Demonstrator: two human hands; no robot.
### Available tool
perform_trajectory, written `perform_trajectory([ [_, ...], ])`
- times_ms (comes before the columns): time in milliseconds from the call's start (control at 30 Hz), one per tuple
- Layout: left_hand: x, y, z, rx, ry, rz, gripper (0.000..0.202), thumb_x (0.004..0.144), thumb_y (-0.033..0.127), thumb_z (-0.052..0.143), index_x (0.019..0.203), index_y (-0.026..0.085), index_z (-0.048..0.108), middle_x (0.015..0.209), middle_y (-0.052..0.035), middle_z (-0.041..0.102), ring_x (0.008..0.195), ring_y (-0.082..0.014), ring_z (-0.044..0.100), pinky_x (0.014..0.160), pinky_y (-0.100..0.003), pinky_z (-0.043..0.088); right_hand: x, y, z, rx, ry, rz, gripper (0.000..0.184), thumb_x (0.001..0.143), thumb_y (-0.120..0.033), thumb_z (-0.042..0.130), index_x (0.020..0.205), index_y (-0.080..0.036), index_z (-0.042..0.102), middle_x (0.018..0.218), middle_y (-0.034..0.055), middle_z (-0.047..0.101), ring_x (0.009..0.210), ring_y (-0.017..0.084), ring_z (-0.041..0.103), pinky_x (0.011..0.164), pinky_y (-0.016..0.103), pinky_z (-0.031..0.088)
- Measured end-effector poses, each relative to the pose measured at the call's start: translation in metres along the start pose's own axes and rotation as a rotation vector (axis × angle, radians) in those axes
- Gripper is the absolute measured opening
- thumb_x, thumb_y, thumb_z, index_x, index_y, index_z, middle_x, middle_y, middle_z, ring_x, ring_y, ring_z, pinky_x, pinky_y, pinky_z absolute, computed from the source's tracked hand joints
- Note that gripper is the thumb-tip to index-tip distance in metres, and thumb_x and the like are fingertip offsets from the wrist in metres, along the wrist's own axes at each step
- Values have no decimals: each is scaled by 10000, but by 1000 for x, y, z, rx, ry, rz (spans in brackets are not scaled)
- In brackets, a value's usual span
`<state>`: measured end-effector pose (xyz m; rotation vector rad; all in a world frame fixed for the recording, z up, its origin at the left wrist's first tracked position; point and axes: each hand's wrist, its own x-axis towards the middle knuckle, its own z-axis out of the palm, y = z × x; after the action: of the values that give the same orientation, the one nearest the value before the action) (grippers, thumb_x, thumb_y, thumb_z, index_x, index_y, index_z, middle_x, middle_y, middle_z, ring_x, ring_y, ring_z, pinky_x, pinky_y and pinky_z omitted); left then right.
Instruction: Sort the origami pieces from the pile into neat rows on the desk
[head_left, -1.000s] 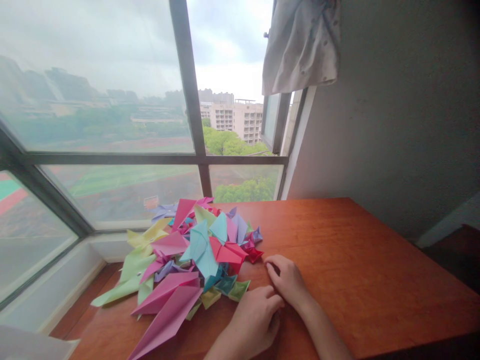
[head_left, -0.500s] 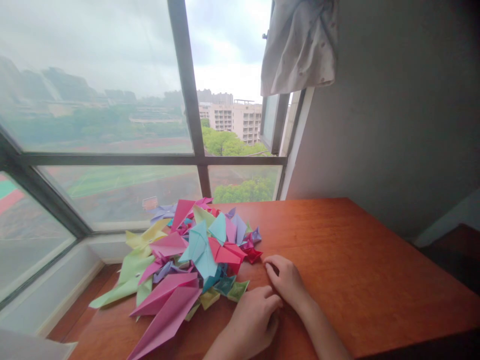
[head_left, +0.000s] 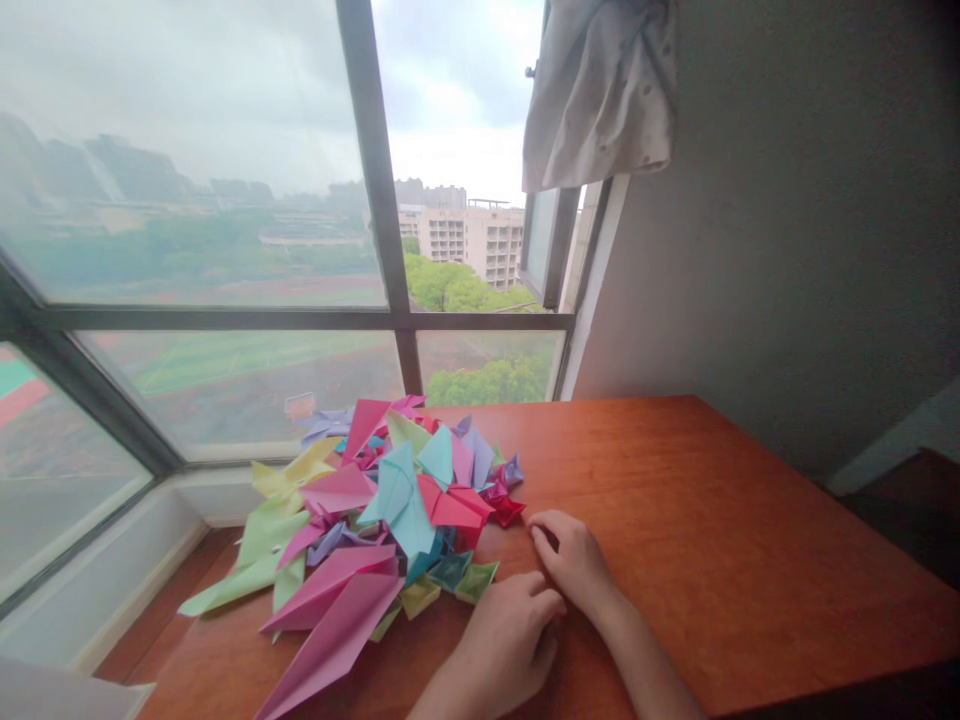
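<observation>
Coloured paper, folded into many small forms, makes up the heap (head_left: 401, 500) that we see on the left part of the brown wooden table (head_left: 675, 520), near the window. We distinguish, at its near edge, a long pink form (head_left: 337, 640) with pointed wings, partly cut off by the lower border; at its left, pale green sheets (head_left: 259, 550); near its centre, a light blue piece overlapping its neighbours, with a red one (head_left: 456, 505) just beside it.

Left hand (head_left: 506, 635): palm down on the table, fingers curled inward. We find it just beside a small green form (head_left: 476, 582), whether touching we cannot tell. Right hand (head_left: 574, 562): farther forward, fingers bent, fingertips near a small crimson form (head_left: 508, 511) at the heap's right edge. Both palms are hidden from us, so we cannot tell whether either grip is closed.

Surroundings: we note a dark window frame (head_left: 225, 320) behind the heap, a pale curtain (head_left: 600, 110) gathered at upper right, a grey wall (head_left: 750, 250) beyond the table, and, outside, buildings (head_left: 491, 240) above green trees (head_left: 457, 285).
</observation>
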<state>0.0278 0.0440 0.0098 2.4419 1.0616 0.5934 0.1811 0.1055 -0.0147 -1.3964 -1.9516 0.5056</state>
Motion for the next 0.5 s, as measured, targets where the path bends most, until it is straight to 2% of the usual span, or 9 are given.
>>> perform_trajectory([
  [500,1,1,-2,11,9,23,218,761,75,550,913,217,615,916,-31,673,809,-194,620,659,-256,413,-1,0,1,27,-6,21,240,890,-204,457,915,-202,696,928,52,706,854,191,641,808,291,474],
])
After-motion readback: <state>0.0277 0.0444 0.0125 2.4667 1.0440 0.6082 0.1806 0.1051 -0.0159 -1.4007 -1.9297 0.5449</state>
